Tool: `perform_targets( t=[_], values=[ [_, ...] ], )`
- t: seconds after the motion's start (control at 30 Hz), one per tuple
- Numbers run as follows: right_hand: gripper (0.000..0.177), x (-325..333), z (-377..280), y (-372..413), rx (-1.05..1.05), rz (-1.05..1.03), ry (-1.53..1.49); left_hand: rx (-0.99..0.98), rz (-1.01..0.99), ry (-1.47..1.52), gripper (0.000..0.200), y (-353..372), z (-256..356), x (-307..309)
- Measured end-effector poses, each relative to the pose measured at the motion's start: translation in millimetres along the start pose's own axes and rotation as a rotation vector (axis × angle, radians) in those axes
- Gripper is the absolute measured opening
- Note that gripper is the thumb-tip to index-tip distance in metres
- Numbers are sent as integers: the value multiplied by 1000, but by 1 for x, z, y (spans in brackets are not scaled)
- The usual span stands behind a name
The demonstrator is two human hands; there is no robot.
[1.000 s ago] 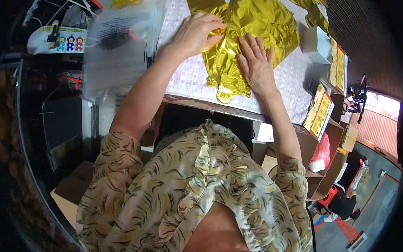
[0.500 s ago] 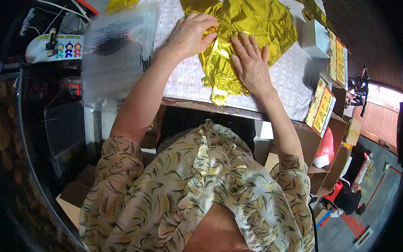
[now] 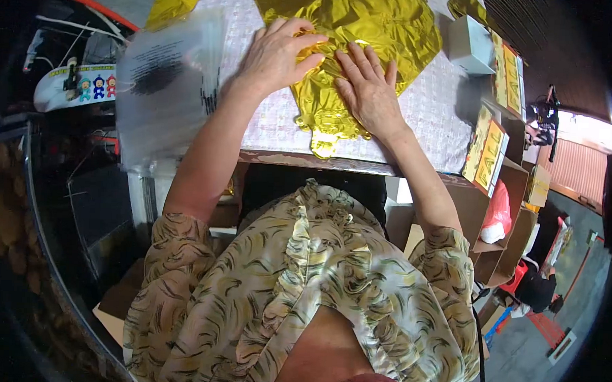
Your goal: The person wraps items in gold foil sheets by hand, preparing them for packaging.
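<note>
A flattened gold foil balloon (image 3: 392, 25) lies creased on the cloth-covered table (image 3: 268, 126), its crinkled narrow end toward me. My left hand (image 3: 277, 58) is at the balloon's left side, fingers bent, with a fold of foil between thumb and fingers. Flat on the middle of the foil rests my right hand (image 3: 371, 92), fingers stretched and slightly spread. More gold foil shows beyond my left hand, partly hidden by it.
Left of my forearm is a stack of clear printed plastic bags (image 3: 165, 85). A white box (image 3: 471, 45) stands at the right, near boxes marked FALL (image 3: 488, 153). Another gold foil piece (image 3: 174, 4) lies at the far left. Cardboard compartments (image 3: 500, 231) adjoin the table's right side.
The whole view has shifted slightly, so the table appears a little further left. My hands are a bit closer together on the foil; the balloon stays flat.
</note>
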State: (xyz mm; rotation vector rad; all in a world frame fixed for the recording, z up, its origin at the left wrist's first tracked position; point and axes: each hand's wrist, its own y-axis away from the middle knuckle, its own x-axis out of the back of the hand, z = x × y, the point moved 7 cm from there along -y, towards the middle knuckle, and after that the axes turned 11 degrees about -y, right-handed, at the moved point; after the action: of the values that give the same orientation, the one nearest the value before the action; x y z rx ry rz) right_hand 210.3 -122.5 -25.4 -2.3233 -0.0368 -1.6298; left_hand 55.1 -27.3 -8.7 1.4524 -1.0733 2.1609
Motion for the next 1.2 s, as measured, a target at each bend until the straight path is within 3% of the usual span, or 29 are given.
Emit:
perform_targets(
  t=[0.87,1.2],
  values=[
    [52,5,0,1,7,17,-50,-7,6,6,36,1,-2,-1],
    [52,7,-2,2,9,12,-75,3,-13,4,54,1,2,1]
  ],
)
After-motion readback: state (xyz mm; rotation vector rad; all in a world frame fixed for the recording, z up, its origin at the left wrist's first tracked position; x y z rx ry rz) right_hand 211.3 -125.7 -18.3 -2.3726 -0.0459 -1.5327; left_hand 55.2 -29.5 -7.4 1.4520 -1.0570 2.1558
